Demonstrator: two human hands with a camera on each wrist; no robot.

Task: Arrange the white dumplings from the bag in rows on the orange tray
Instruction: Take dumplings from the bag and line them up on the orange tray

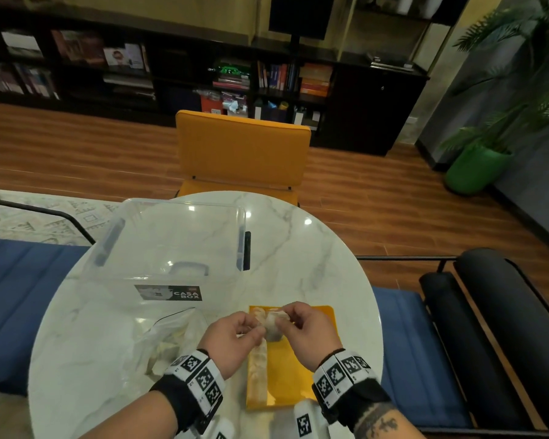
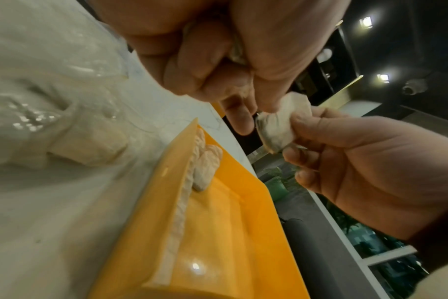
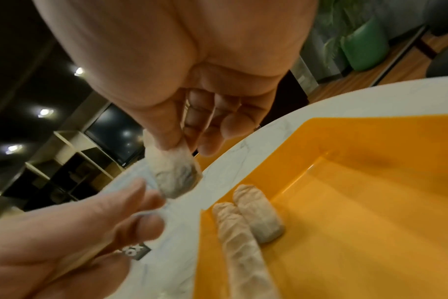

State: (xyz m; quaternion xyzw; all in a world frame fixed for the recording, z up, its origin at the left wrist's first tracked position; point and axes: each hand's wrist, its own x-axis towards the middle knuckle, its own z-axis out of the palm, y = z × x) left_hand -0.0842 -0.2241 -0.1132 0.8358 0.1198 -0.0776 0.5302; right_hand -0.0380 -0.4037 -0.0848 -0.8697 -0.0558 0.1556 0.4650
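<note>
Above the far left part of the orange tray (image 1: 298, 375) my right hand (image 1: 295, 321) pinches a white dumpling (image 1: 271, 324) between thumb and fingers (image 3: 166, 137). My left hand (image 1: 235, 334) is right beside it, fingers curled around a pale piece that looks like another dumpling (image 2: 235, 52), thumb tip at the pinched dumpling (image 2: 281, 127). A row of dumplings (image 1: 259, 369) lies along the tray's left edge. One more dumpling (image 3: 258, 216) lies next to that row at the far end. The clear bag (image 1: 165, 340) with more dumplings lies left of the tray.
A clear plastic storage box (image 1: 171, 242) labelled CASA BOX stands behind the bag on the round marble table (image 1: 314, 264). An orange chair (image 1: 241, 147) is at the far side. The tray's right part (image 3: 358, 202) is bare orange.
</note>
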